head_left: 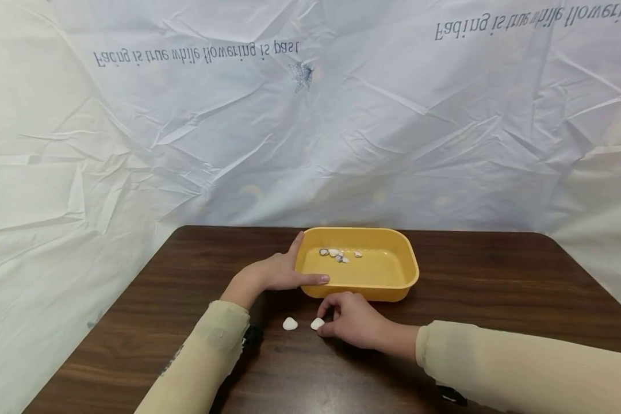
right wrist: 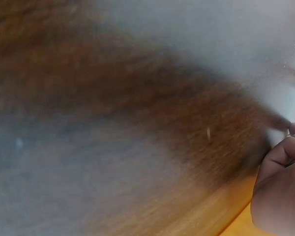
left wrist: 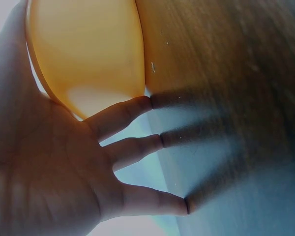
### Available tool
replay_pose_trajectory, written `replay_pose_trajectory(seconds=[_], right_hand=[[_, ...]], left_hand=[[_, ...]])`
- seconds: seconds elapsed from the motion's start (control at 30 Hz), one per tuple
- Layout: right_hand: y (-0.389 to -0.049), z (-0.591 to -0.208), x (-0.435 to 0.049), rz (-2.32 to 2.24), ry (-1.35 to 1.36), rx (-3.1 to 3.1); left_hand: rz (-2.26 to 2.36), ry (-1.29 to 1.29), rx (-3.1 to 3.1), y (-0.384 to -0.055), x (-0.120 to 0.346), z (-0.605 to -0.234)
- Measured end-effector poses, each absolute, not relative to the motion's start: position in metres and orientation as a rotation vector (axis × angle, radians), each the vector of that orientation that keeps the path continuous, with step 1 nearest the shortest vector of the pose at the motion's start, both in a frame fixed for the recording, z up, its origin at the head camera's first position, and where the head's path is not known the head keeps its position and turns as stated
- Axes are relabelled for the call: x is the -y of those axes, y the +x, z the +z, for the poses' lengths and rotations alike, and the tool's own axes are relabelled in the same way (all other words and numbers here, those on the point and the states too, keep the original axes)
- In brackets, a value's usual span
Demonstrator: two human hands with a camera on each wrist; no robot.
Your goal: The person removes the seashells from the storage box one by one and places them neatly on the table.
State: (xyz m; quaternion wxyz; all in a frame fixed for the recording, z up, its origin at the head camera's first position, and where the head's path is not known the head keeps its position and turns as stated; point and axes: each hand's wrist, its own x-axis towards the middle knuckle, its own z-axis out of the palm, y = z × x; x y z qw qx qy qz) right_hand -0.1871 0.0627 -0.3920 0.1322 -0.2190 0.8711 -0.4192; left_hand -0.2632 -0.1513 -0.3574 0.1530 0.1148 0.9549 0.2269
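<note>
A yellow plastic tub (head_left: 362, 293) stands on the table with several small seashells (head_left: 333, 252) inside, toward its back left. My left hand (head_left: 276, 271) rests against the tub's left end, its thumb along the front rim. In the left wrist view, the fingers (left wrist: 132, 150) are spread and straight, their tips touching the table. In front of the tub, my right hand (head_left: 359, 322) pinches a white seashell (head_left: 317, 324) between thumb and forefinger, at the tabletop. Another white seashell (head_left: 290, 324) lies just left of it. The right wrist view shows only part of that hand (right wrist: 280, 187).
The dark wood-grain table (head_left: 497, 287) reaches past the tub on both sides. Behind and around it hangs a wrinkled white sheet (head_left: 341, 144) with printed lettering. A dark object (head_left: 252, 336) sits by the left sleeve, partly hidden.
</note>
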Motion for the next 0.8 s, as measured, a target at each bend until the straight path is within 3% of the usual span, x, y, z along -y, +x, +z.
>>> replay_pose_trajectory(seconds=[0.8], right_hand=[[-0.1864,-0.3934,-0.0620,-1.243,-0.658,-2.535]], left_hand=[[0.655,0.313,-2.732,-0.2633,0.1496,-0.3578]])
